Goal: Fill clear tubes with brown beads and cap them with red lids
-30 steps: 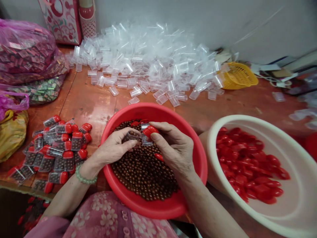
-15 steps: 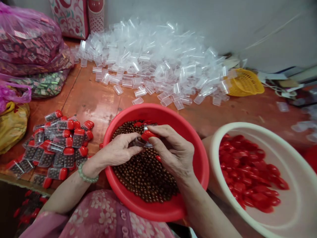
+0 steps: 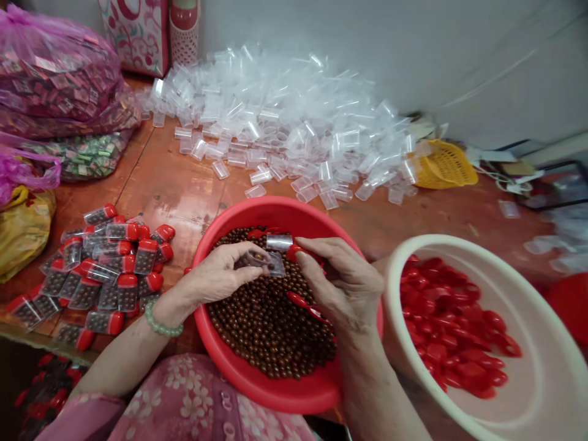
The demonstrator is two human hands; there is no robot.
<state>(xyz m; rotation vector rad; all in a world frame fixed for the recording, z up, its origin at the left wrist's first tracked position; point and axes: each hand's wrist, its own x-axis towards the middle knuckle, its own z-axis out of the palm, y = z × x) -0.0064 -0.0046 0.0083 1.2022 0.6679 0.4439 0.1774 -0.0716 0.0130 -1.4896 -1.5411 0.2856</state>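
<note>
My left hand (image 3: 229,269), with a green bead bracelet at the wrist, pinches a clear plastic container (image 3: 275,265) above the red basin (image 3: 362,245). Brown balls show inside its mouth end. In my right hand (image 3: 346,278), thumb and fingers close on a red cap (image 3: 297,251), apart from that container. A clear tube (image 3: 279,242) lies beyond, beside the cap; whether it touches my fingers I cannot tell. Shiny brown balls (image 3: 271,331) fill the basin, and another red cap (image 3: 298,299) rests on them below my right hand.
Left lies a heap of capped, ball-filled containers (image 3: 117,266). Behind the basin spreads a pile of clear tubes (image 3: 285,128), with a yellow basket (image 3: 445,164) at its right. A cream tub (image 3: 542,380) holds red caps (image 3: 452,331). Plastic bags (image 3: 59,79) stand far left.
My right hand has moved right with the red cap, away from the left hand. The clear container in my left hand now shows between the hands. The view has shifted slightly.
</note>
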